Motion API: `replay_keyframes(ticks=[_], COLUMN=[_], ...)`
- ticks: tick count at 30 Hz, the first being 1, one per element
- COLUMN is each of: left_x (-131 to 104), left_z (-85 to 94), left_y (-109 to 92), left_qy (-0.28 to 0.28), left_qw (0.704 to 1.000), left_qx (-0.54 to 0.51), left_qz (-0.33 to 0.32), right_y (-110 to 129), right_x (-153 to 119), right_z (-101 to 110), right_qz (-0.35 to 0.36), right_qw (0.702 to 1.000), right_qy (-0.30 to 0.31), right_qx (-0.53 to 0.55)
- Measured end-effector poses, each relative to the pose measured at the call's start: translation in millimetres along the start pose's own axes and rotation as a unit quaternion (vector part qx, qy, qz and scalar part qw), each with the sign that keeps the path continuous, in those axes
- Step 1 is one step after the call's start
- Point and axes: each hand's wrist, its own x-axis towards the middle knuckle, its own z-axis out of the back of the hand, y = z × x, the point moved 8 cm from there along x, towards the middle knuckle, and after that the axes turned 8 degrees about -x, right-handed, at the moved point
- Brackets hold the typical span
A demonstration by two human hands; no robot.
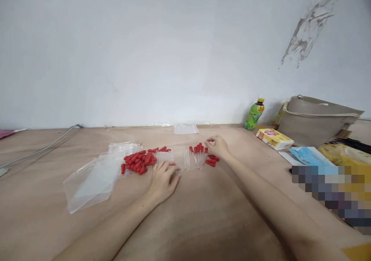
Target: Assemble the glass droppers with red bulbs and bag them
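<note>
Clear glass tubes (182, 159) lie side by side in a row. At the right end of the row several droppers (199, 158) have red rubber bulbs on their top ends. My left hand (164, 179) rests over the near ends of the tubes, fingers apart and slightly bent. My right hand (218, 147) is closed in a pinch just above the rightmost dropper's bulb (206, 150); whatever its fingertips hold is hidden. Left of the tubes is a pile of loose red bulbs (139, 161). A few more loose bulbs (212, 160) lie below my right hand.
Clear plastic bags (94, 178) lie at left, with a grey cable (55, 141) beyond. A small white bag (186, 129) is by the wall. At right are a green bottle (255, 114), a yellow tissue pack (274, 138), a grey bin (315, 120) and a blue mask (310, 156).
</note>
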Motion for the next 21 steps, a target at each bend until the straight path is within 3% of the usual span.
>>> replay_keyframes(ticks=[7,13,21], left_x=[33,68,80], left_z=[-0.4,-25.6,-42.7], left_y=[10,17,22], left_qy=[-0.013,0.034,0.090], left_qw=[0.995,0.980,0.955], left_qx=[0.082,0.108,0.151], left_qz=[0.057,0.162,0.240], right_y=[-53,-58,-63], right_x=[-14,-19,-18], right_z=[-15,-33,-37], right_qz=[-0.017,0.007,0.005], right_qw=[0.991,0.976,0.975], right_qy=[0.106,0.151,0.148], right_qx=[0.080,0.156,0.166])
